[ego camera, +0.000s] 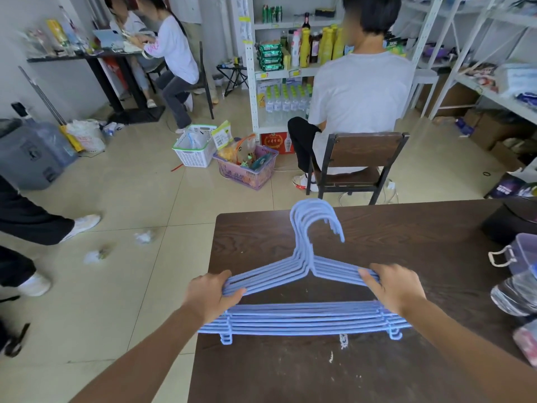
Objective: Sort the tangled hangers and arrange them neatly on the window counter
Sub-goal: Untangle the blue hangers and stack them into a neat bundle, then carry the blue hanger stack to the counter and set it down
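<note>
The hangers (pixel 305 286), pale blue and stacked into one aligned bundle, are held over the near-left part of the dark table (pixel 406 245), hooks pointing away toward the far edge. The left shoulder of the bundle is clamped by the left hand (pixel 212 298), fingers curled over the wires; the right shoulder is gripped the same way by the right hand (pixel 392 289). Whether the bottom bars are resting on the table or just above it cannot be told. Main risk, as judged: the stack is pinched only at the shoulders, so the bars and the small clips at the bottom corners are left free to fan out or slide if either grip is eased unevenly. The bundle's left end overhangs the table's left edge, so a loose hanger could be dropped to the tiled floor (pixel 130 199). To the right of the hangers on the table, a crumpled clear bottle (pixel 514 295) and a lilac container (pixel 523 251) could be knocked if the bundle is swung that way. Beyond the table's far edge a seated person's chair (pixel 363 158) is close enough to be snagged by the hooks. No window counter can be identified.
</note>
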